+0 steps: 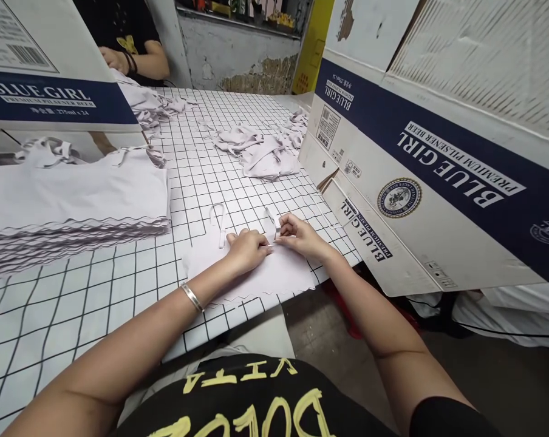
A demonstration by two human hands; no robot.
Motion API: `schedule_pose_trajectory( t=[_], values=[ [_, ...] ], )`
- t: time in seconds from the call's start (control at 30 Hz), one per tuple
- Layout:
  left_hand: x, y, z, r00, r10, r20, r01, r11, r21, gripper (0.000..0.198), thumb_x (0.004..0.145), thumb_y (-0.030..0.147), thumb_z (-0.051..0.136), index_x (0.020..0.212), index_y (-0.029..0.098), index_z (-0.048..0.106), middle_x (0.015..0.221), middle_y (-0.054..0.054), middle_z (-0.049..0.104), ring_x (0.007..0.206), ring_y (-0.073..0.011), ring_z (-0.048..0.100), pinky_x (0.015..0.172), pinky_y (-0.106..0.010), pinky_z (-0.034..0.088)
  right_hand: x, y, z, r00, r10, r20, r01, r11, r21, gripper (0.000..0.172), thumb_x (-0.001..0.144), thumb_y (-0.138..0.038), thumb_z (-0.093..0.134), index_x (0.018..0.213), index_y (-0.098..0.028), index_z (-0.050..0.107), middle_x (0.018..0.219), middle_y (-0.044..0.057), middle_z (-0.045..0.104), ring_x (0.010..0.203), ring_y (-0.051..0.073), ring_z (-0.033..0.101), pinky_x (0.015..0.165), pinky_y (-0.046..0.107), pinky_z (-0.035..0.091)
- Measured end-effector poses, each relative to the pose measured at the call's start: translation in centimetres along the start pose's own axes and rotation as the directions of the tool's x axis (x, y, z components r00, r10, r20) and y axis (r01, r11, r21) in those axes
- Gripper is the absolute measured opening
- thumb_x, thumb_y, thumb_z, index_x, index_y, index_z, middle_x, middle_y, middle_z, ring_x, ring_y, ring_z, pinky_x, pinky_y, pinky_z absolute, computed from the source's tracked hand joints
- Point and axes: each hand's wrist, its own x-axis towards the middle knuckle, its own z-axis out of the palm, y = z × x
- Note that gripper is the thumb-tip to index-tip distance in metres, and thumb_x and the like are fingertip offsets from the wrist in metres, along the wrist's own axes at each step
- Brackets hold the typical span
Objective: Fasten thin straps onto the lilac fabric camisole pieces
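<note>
BLUE GIRL on cartons (420, 158) — VITA on shirt (251, 400)

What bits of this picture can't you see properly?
In the head view:
Cloth under the left hand: the hand covers it.
Whether the right hand pinches the nearby strap: too small to tell.
Head of the co-worker: top edge cuts it off.
Left end of the cloth stack: left edge cuts it off.
Tiny print on the right-hand box: too small.

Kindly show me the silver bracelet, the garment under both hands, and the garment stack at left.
Silver bracelet (192, 297), head view: middle of its band.
Handled garment (263, 277), head view: bare cloth toward the near edge.
Garment stack (74, 197), head view: top face of the uppermost piece.
</note>
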Motion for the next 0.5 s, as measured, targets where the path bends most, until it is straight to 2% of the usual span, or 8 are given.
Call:
schedule_pose_trajectory(
  t=[0.23, 0.5],
  values=[
    [-0.1, 0.0, 0.1, 1.000, 0.013, 0.003, -0.013, 1.000, 0.017, 0.019, 0.082, 0.034, 0.061, 0.071, 0.018, 0.065, 0.091, -0.007, 0.069, 0.100, -0.0294, 0.050, 0.089, -0.046, 0.025, 0.0, 0.0, 0.3, 0.996, -0.030, 0.079, 0.040, 0.991, -0.128, 0.026, 0.074, -0.019, 0.065, 0.095, -0.023, 0.050, 0.083, -0.002, 0.060, 0.079, 0.015, 0.059, 0.076, 0.031, 0.047],
    [0.0, -0.2, 0.5, 1.000, 0.006, 0.011, -0.005, 1.000, -0.025, 0.021, 0.082, 0.033, 0.063, 0.068, 0.018, 0.062, 0.087, -0.006, 0.068, 0.100, -0.0285, 0.051, 0.089, -0.045, 0.024, -0.1, 0.3, 1.3, 1.000, 0.001, -0.027, -0.002, 0.999, -0.037, 0.028, 0.070, -0.020, 0.069, 0.087, -0.023, 0.047, 0.077, -0.003, 0.059, 0.073, 0.014, 0.058, 0.071, 0.029, 0.046]
  ],
)
